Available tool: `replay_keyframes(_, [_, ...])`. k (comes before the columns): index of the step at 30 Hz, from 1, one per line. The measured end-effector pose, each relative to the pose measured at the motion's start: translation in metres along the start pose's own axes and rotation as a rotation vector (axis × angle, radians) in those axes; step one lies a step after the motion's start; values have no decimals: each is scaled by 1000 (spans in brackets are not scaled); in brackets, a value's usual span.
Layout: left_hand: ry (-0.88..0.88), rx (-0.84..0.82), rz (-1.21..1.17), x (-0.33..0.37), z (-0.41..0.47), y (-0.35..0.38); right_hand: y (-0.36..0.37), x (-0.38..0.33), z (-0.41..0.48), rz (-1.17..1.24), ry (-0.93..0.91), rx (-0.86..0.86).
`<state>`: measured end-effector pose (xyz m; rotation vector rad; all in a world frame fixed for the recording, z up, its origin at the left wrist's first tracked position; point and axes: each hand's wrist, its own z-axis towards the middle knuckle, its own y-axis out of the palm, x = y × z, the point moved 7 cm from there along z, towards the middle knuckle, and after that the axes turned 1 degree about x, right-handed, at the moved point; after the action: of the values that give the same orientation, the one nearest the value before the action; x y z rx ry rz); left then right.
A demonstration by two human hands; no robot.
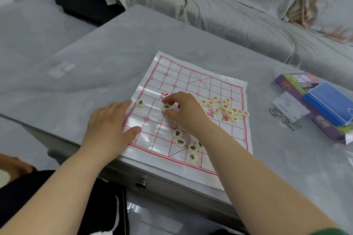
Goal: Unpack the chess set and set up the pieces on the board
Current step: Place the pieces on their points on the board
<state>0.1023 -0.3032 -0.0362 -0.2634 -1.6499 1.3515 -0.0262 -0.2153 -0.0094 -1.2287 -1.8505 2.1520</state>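
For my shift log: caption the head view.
Right hand pinches a black-marked piece on the board; left hand rests on its edge.

one board [172, 74], seven black-lettered pieces [140, 103], roughly a dozen red-lettered pieces [229, 113], one box [322, 126], two hands [109, 122]

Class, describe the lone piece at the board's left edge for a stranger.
Find the red-gridded board on the grey table. At its left edge, just past the left hand, lies one cream disc. It is black-lettered and alone, unlike the red-lettered cluster.

Left hand [108, 126], right hand [183, 110] and forearms bare; green sleeve [324, 232] on the right arm; black clothing [47, 196] with white patches.
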Motion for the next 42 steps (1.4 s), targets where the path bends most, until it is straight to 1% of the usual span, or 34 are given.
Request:
replay_keyframes(3, [10,0,13,-3,2,2,12,0,5,-52,-21,-54])
replay_keyframes(5, [19,-4,11,-5,3,3,15,3,4,-33,-15,-59])
replay_keyframes(9, [21,1,20,-4,5,4,15,7,3,20,26,-38])
replay_keyframes(13, [20,13,29,-3,6,5,18,8,5,-56,80,23])
replay_keyframes(20, [65,45,23,0,5,3,16,11,6,-2,59,38])
replay_keyframes(25, [54,42,23,0,5,2,15,12,4,16,55,23])
replay_keyframes(29, [51,27,40,5,3,1,9,16,-4,54,66,34])
replay_keyframes(34, [73,65,52,16,-6,2,-2,22,-19,63,99,61])
replay_keyframes(35, [127,45,61,24,-12,7,-7,23,-24,64,102,73])
replay_keyframes(37, [290,4,44,48,-25,17,-17,25,-38,56,99,84])
replay_keyframes(38, [324,-47,42,57,-30,22,-21,28,-47,50,104,77])
replay_keyframes(40, [328,-133,12,63,-37,32,-25,35,-69,40,133,50])
replay_keyframes(42, [309,-167,18,62,-34,38,-25,40,-90,46,162,35])
